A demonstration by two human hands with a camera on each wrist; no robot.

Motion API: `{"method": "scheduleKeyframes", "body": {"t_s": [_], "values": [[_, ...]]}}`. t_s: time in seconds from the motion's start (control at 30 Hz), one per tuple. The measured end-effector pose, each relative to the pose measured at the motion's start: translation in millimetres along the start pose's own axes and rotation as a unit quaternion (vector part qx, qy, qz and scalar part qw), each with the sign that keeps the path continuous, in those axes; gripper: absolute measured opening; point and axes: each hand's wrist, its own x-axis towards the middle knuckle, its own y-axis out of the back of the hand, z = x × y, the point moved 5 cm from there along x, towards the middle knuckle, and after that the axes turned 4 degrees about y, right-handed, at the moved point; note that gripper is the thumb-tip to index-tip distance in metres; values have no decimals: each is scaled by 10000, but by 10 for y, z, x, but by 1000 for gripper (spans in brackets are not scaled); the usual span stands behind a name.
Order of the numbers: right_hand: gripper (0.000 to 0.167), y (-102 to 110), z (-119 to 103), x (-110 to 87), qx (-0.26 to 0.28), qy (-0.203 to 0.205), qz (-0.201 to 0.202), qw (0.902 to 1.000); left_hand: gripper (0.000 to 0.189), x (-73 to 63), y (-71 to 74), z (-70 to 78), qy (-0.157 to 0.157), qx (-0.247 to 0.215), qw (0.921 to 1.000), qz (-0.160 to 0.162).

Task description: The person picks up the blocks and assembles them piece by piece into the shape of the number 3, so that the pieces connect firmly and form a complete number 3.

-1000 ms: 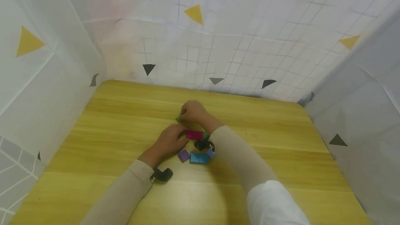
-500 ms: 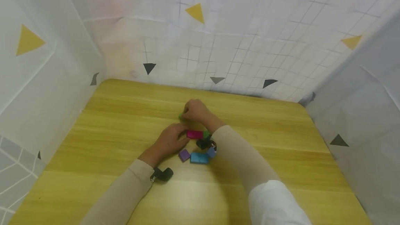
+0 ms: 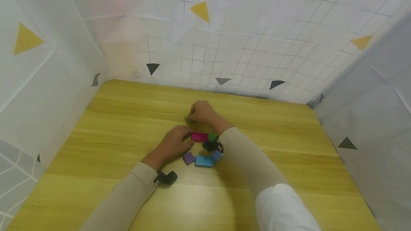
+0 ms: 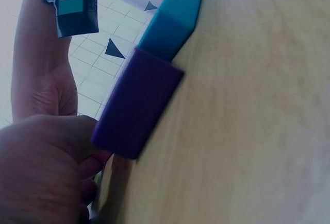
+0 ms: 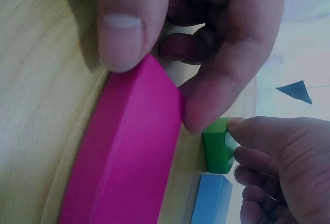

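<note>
My left hand (image 3: 174,142) pinches the left end of a long pink block (image 3: 199,137) between thumb and forefinger; the right wrist view shows this grip close up on the pink block (image 5: 124,152). Farther back, my right hand (image 3: 203,112) holds a small green block (image 5: 217,149) by thumb and fingertips, low over the table. Beside that green block lies a blue block (image 5: 210,198), hidden behind the hand in the head view. Another green block (image 3: 212,137) sits at the pink block's right end.
Nearer the person, a purple block (image 3: 188,158), a bright blue block (image 3: 204,161) and a periwinkle block (image 3: 217,155) form a loose row on the wooden table (image 3: 282,145). Black wrist cameras hang under both forearms. Patterned sheets enclose the table's back and sides.
My right hand has shifted slightly to the right with the green block. The left hand stays on the pink block, which has hardly moved.
</note>
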Motion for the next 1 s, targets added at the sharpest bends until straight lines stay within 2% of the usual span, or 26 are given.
{"method": "scheduleKeyframes", "body": {"t_s": [0.3,0.73,1.0], "values": [[21,21,-3,-2,-159,40,57,9998,32,7,4,-19,-65,78,9999,26],[23,11,38,-7,31,56,18,10000,33,12,-22,-49,134,55,9998,-151],[25,19,36,-28,80,52,48,9999,33,12,-19,-41,113,87,9997,-178]]}}
